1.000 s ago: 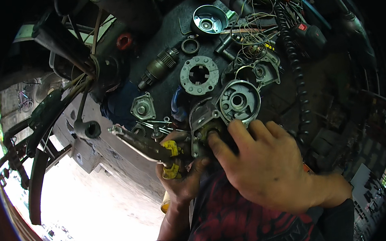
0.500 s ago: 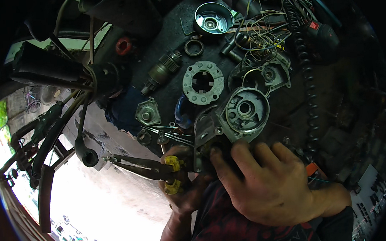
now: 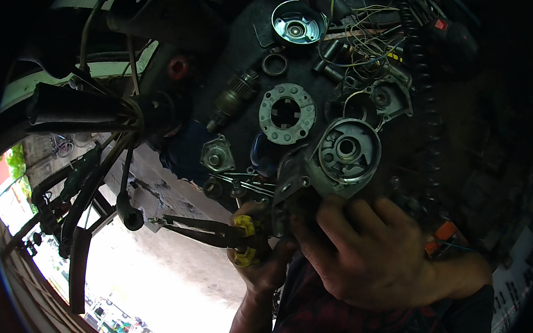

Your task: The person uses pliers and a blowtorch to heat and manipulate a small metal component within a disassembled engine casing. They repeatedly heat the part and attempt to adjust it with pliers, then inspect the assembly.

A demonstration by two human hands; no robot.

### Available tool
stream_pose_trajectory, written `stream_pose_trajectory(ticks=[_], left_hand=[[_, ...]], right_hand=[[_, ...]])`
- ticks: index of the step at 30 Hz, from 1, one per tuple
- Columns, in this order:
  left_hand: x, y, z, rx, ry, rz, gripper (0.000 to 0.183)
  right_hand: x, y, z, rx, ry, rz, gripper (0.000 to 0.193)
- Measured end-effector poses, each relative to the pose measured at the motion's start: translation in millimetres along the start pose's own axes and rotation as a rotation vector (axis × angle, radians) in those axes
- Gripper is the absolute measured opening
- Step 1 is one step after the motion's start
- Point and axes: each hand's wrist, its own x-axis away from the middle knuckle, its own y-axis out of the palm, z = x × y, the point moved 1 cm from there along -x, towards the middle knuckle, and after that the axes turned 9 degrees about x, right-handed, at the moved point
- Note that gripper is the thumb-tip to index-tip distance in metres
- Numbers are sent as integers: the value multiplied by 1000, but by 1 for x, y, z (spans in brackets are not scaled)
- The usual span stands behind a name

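Observation:
My left hand (image 3: 264, 268) is closed around a pair of pliers (image 3: 203, 230); bits of its yellow grips show between the fingers, and the dark jaws point left. My right hand (image 3: 368, 257) is bent over the near side of a cast metal housing (image 3: 350, 153), its fingers curled down on it. A round bore with a central hole faces up on this housing. The right fingertips are partly hidden in shadow. Just beyond my left hand lie several thin metal rods (image 3: 252, 182), a small gear (image 3: 213, 188) and a three-cornered metal cover (image 3: 216, 157).
Farther off on the dark surface are a round ring plate (image 3: 286, 113), a gear shaft (image 3: 233, 99), a metal ring (image 3: 274, 63) and a shiny round cap (image 3: 297, 23). Tangled wires (image 3: 362, 35) and a coiled cable (image 3: 421, 98) run along the right. Dark hoses (image 3: 77, 116) hang at the left.
The view has shifted slightly, so most things sit a little farther right, and the picture is darker. Both hands keep their places on the pliers and the housing.

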Motion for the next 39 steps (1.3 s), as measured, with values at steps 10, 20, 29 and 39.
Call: stream_pose_trajectory(ticks=[10,20,29,39], left_hand=[[1,1,3,-10,-29,35,66],[-2,-1,-1,-65,43,-38,65],[-6,-10,-2,-118,30,-152,57],[-3,2,6,44,-20,-44,53]], right_hand=[[1,-3,0,77,-1,-12,19],[2,-4,-3,43,29,-42,20],[3,-8,-14,180,28,-94,35],[1,-15,-10,144,29,-140,30]])
